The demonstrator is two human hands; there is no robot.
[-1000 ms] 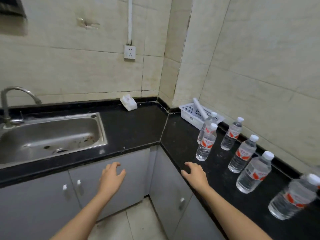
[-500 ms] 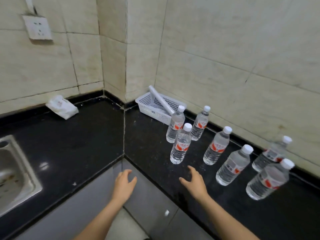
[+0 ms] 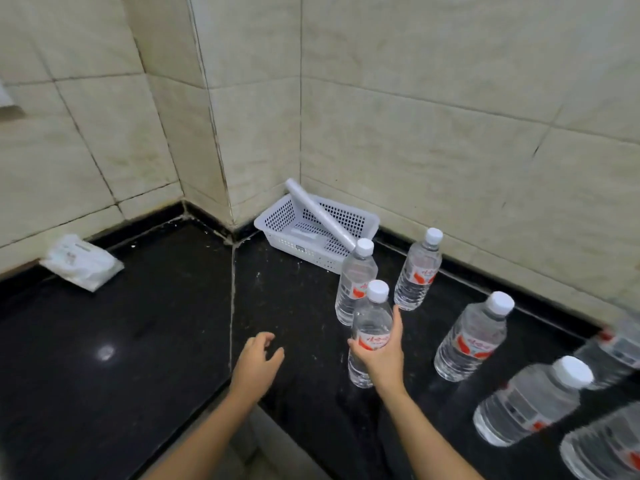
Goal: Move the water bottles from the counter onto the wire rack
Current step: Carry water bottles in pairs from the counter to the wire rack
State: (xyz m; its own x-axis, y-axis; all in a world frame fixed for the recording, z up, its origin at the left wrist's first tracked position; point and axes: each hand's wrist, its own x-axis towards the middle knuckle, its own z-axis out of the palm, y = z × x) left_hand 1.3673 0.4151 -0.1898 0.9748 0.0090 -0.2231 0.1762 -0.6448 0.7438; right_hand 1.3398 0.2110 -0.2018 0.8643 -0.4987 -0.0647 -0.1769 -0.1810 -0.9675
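While our right hand (image 3: 379, 356) grasps the near clear bottle (image 3: 372, 317), our left hand (image 3: 256, 362) hovers released; the far perforated basket (image 3: 277, 218) holds a smooth roll (image 3: 318, 213).

"What sat in the corner?"
"A white slotted basket (image 3: 277, 220), a pale roll (image 3: 320, 213) leaning out of it."
"And further left?"
"A white wipes packet (image 3: 81, 263), lying by the tiled wall (image 3: 415, 98)."

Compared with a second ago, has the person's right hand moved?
Yes. The right hand went forward from the edge of the black counter to the nearest clear plastic white-capped water bottle, which it now grips.
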